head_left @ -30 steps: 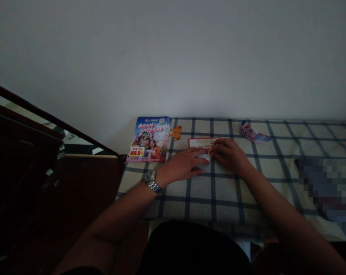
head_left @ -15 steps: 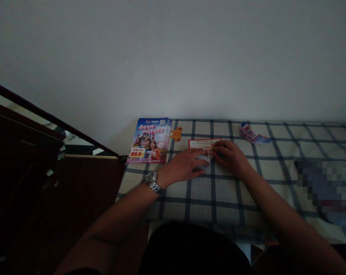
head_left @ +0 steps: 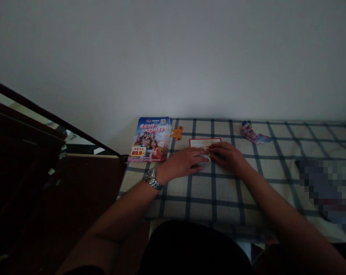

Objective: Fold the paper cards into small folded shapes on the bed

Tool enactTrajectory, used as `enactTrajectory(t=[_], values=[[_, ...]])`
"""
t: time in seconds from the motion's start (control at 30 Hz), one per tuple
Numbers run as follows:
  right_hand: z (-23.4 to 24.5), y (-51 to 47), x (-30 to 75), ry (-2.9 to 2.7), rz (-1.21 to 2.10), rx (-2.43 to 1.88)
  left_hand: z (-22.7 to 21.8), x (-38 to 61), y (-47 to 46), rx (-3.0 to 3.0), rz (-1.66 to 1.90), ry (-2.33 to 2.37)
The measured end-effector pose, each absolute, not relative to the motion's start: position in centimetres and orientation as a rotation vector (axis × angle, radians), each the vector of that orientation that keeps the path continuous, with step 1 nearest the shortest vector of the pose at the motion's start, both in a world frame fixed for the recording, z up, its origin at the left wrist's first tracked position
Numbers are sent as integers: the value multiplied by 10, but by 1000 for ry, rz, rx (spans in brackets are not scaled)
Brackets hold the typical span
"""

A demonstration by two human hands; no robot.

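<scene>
A printed paper sheet (head_left: 200,142) with a red border lies flat in front of me, its near part turned over to a pale side and partly covered by my fingers. Across its left portion rests my left hand (head_left: 184,162), fingers stretched out and a metal watch (head_left: 153,179) on the wrist. From the right, my right hand (head_left: 229,157) pinches the folded part of the sheet with thumb and fingertips close together. The two hands nearly meet over the paper. To the left is a stack of colourful flyers (head_left: 150,138).
A checked cloth (head_left: 201,194) covers the surface, which meets the wall at the back. An orange bear figure (head_left: 177,133) is beside the flyers. A crumpled printed paper (head_left: 254,134) lies at the back right, and a dark pixelated item (head_left: 321,191) at the right.
My left fingers have shifted slightly on the sheet, and my right fingertips have moved a little left and down along the fold. The flyers and crumpled paper stay in place.
</scene>
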State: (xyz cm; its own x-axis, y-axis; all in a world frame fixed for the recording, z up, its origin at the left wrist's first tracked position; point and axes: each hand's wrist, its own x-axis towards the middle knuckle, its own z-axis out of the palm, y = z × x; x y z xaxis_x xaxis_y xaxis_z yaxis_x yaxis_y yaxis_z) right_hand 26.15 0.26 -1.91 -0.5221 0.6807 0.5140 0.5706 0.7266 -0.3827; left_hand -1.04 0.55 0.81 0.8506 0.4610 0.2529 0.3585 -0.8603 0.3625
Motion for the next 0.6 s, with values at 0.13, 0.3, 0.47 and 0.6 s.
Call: enactTrajectory(t=[0.13, 0.3, 0.47, 0.6], values=[[-16, 2, 261, -2274, 233, -944, 6, -10, 8, 2758, 509, 615], [-15, 1, 261, -2287, 255, -954, 8, -10, 11, 2797, 562, 599], [-15, 1, 261, -2300, 233, -947, 11, -12, 14, 2807, 557, 581], [-14, 1, 261, -2306, 240, -939, 13, -12, 12, 2781, 544, 625]])
